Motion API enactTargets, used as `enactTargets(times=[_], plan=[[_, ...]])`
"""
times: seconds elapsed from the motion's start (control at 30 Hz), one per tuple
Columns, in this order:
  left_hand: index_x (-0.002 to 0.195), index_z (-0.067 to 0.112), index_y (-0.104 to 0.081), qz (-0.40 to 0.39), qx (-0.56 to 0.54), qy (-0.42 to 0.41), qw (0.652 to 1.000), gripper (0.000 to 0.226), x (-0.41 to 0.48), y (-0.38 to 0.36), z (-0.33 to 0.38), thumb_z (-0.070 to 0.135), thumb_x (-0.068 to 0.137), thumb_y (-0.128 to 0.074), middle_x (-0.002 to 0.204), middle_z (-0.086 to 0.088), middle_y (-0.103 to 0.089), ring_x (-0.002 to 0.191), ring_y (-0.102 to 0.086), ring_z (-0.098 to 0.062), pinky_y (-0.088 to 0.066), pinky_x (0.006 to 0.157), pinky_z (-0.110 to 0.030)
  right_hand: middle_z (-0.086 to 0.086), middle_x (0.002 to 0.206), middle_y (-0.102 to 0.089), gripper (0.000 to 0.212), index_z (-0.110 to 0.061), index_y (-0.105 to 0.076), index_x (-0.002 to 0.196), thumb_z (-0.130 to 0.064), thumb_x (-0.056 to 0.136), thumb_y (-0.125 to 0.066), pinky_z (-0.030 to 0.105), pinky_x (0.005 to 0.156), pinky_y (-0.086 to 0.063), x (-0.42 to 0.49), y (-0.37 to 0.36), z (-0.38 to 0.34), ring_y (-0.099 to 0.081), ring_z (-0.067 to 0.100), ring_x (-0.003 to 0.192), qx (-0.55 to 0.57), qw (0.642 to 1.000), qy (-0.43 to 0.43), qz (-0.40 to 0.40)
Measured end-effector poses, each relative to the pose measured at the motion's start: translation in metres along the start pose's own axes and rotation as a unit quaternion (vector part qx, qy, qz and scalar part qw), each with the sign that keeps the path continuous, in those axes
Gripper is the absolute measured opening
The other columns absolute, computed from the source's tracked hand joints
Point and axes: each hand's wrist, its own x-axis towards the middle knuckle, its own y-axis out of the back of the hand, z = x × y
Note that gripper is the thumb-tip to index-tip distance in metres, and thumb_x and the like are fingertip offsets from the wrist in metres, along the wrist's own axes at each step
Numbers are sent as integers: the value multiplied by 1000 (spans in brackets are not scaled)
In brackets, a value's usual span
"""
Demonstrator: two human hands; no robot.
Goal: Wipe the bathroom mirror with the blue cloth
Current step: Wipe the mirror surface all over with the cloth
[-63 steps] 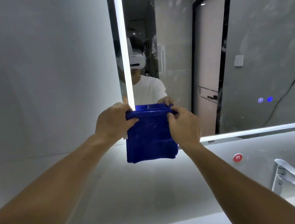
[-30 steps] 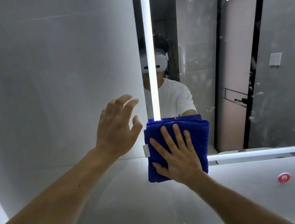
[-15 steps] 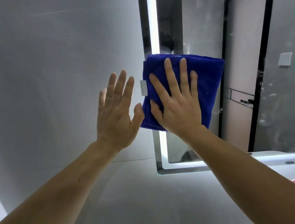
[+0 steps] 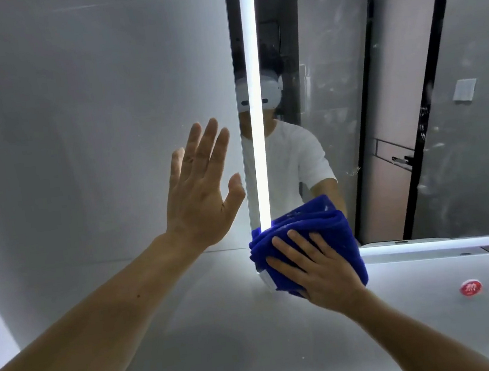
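The folded blue cloth (image 4: 309, 223) lies bunched against the lower left corner of the bathroom mirror (image 4: 349, 95), over the lit strip along its left edge. My right hand (image 4: 318, 271) presses flat on the cloth with its fingers spread and straight. My left hand (image 4: 201, 193) is held up with straight fingers before the grey wall, just left of the mirror's edge, holding nothing. Whether it touches the wall I cannot tell. The glass is speckled with smears on its right part.
A grey wall (image 4: 89, 112) fills the left side. Below the mirror runs a pale backsplash with a round red sticker (image 4: 470, 287). The mirror reflects a person in a white shirt, a dark-framed door and a wall switch.
My right hand has slid the cloth from higher up on the mirror's left edge down to its lower left corner. The left hand stays raised and open beside it.
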Motion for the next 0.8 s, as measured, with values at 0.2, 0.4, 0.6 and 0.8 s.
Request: enactTargets(times=[0.2,0.4,0.6,0.8], plan=[[153,17,-28,-1,3,-1,1000,63,-3,9,-3,43,97,-38,163,-5,-17,152,-8,-23,1,121,-49,11,161,-16,56,-17,-34,150,-45,102,-40,50,121,2,52,37,62,-7,37,149,44,979,-175,90],[154,16,-27,5,11,14,1000,63,-3,18,-6,41,98,-38,164,-4,-15,152,-7,-21,8,120,-41,15,160,-23,60,-15,-35,151,-49,101,-39,52,120,0,122,50,63,-11,41,148,69,943,-297,136],[154,15,-26,-8,15,10,1000,63,-9,15,-7,40,98,-37,164,-4,-16,152,-7,-21,8,120,-40,12,163,-13,81,-15,-23,155,-37,89,-64,51,121,4,49,15,-10,-3,35,150,54,994,-93,-1],[154,17,-26,-16,17,1,1000,63,-9,11,-2,44,98,-35,164,-4,-16,152,-7,-21,4,121,-46,2,157,-23,89,-18,-34,150,-12,70,-73,45,121,3,-30,9,-11,-18,26,146,-8,992,77,-103]])
